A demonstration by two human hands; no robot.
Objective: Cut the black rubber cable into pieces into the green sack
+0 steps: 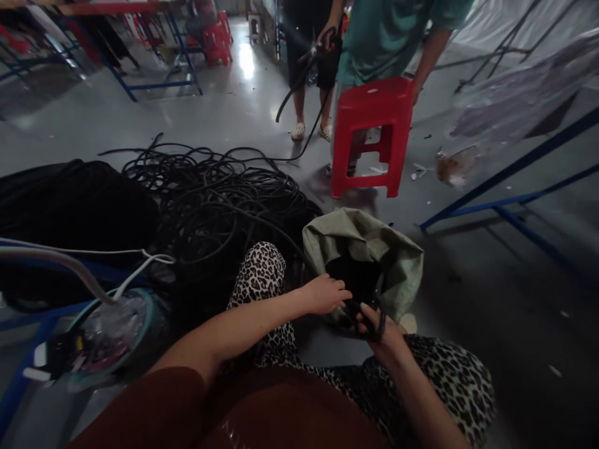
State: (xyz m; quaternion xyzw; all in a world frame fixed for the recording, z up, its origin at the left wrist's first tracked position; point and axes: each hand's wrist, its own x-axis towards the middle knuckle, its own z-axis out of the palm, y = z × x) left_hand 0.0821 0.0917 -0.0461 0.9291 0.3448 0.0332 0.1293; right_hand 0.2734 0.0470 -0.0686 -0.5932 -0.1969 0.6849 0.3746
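My right hand [381, 330] is wrapped round the dark handles of a pair of scissors [378, 302], their blades pointing up over the sack's mouth. Close beside it, my left hand [327, 294] is closed with curled fingers at the sack's left side. A black cord [285, 237] runs from the tangled heap of cord [210, 193] towards that hand; the part in the fingers is dark and mostly hidden. The greenish woven sack [402, 265] stands open between my knees, with a dark inside whose contents I cannot make out.
A person in a green top holds a red stool [369, 103] ahead; another person's hand [328, 37] holds scissors and cord. A bin [150, 318] stands at left, beside a dark bundle [75, 206]. Blue table legs [505, 149] slant at right.
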